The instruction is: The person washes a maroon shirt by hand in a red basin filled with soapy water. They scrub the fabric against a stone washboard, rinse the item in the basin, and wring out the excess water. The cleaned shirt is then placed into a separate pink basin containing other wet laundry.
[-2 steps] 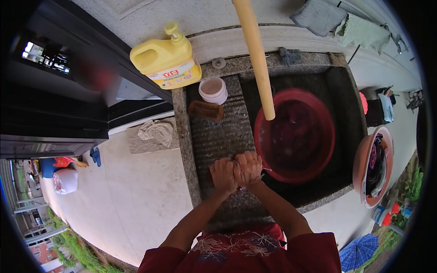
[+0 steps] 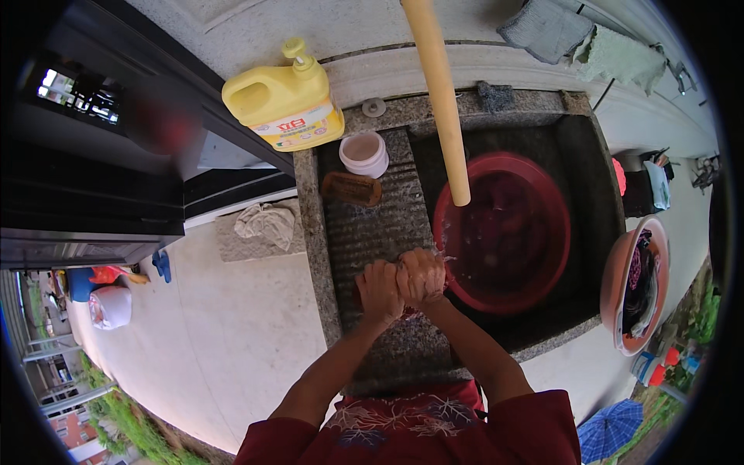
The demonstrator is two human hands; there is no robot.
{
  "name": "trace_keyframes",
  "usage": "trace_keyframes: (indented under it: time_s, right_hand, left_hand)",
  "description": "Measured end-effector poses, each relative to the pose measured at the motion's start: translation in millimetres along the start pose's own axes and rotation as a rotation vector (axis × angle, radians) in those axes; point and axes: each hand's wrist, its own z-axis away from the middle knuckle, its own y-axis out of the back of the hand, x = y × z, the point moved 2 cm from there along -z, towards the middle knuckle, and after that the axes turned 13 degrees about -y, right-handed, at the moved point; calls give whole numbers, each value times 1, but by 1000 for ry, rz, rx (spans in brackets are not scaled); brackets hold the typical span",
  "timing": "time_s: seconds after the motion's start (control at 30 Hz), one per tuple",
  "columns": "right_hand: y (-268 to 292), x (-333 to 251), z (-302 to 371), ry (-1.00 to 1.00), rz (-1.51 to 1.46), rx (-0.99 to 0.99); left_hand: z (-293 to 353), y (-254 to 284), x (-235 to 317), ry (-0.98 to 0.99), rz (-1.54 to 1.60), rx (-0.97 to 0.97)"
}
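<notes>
Both of my hands press side by side on the ribbed stone washboard [image 2: 370, 236] of a sink. My left hand [image 2: 380, 294] has its fingers curled round a wet, dark red cloth [image 2: 410, 312]. Against it, my right hand [image 2: 422, 277] is closed on the same cloth, most of which the hands cover. Just to the right, a red basin [image 2: 559, 225] with dark water and cloth-like shapes in it sits in the sink's deeper side. Beyond the hands on the washboard lie a brown scrubbing brush [image 2: 351, 188] and a white tub [image 2: 363, 155].
A yellow pump jug [image 2: 287, 105] stands at the sink's far left corner. A pale pole or pipe [image 2: 440, 101] reaches down over the basin. To the right is a pink basin [image 2: 618, 287] of clothes. A rag [image 2: 266, 225] lies on a stone slab at left.
My two hands have slid slightly forward along the washboard, away from me, with the cloth under them. A few splashes show by the red basin's left rim.
</notes>
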Motion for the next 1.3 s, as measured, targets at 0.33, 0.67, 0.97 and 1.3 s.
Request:
trace_keyframes:
  time_s: [0.33,0.67,0.97,1.3]
  right_hand:
    - [2,0,-50,-323,-31,-242]
    - [48,-23,82,100,-45,164]
    - [18,-6,21,85,-47,-108]
    - [0,-15,-44,-74,239,-96]
  left_hand:
    - [-22,2,-12,397,-298,-71]
    - [66,19,70,321,65,308]
    - [32,0,18,201,-30,-7]
    - [-34,7,-7,512,-218,-71]
